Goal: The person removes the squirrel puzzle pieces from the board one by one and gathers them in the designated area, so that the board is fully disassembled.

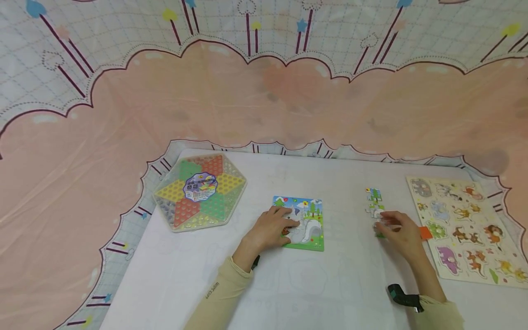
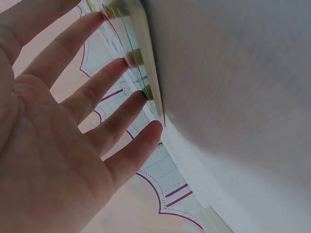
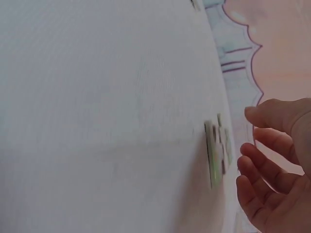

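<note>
The puzzle (image 1: 312, 236) is laid flat on the table (image 1: 330, 288), and its left part is covered by the left hand (image 1: 270, 227). The fingers of that hand are spread apart, nearly straight, and in the left wrist view their tips are set against the puzzle's face. A grey and white picture with trees, flowers and a green lower edge is shown on the part left uncovered.

To the right of the puzzle, well apart from it, a column of loose pieces (image 1: 374, 195) is laid out; the nearest is partly hidden by the right hand (image 1: 399, 233). That hand is held with fingers loosely bent and the thumb kept apart from them; in the right wrist view a gap is seen between fingertips and pieces.

Farther right of the puzzle, beyond the right hand, the animal board (image 1: 450, 224) is placed, with an orange tag (image 1: 426, 233) seen near its left edge. To the left of the puzzle, a hexagonal game (image 1: 212, 208) is set down, marked with red, green and yellow areas. Behind the puzzle, past the table's far edge, a patterned cloth (image 1: 247, 101) is hung.
</note>
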### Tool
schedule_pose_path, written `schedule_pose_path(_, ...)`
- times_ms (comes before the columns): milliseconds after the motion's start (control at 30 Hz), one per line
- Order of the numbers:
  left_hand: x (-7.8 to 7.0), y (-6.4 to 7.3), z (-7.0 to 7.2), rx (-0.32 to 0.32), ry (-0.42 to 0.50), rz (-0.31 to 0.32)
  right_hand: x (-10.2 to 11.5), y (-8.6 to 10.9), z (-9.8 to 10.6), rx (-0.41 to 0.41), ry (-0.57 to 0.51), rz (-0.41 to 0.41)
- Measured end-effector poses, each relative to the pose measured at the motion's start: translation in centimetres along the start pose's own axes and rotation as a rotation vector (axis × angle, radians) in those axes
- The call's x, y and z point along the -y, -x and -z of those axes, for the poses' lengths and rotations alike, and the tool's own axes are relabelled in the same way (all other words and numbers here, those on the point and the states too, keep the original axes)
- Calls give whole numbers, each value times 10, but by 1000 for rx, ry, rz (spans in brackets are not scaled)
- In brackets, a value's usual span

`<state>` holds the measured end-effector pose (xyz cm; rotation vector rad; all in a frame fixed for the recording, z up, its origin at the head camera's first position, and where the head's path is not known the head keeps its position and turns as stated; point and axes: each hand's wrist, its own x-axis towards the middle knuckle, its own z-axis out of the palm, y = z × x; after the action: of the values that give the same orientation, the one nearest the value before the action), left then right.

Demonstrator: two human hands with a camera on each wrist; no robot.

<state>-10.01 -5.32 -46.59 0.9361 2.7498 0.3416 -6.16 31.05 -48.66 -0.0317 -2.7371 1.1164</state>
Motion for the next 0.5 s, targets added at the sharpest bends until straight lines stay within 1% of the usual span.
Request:
schedule_pose_path(100,1,1,1,-4,-15,-20,8,-3,-7,-15,-18,29)
schedule_pose_path(200,2,1,1,-1,-26,-25,19,-8,-16,-3,-38,37)
schedule_pose_path(367,3,2,1,-2,-42,-30,37,-17,-36,47,-49,48)
schedule_pose_path(500,1,2,2,-10,-53,-35,53,-25,-54,114,-47,49)
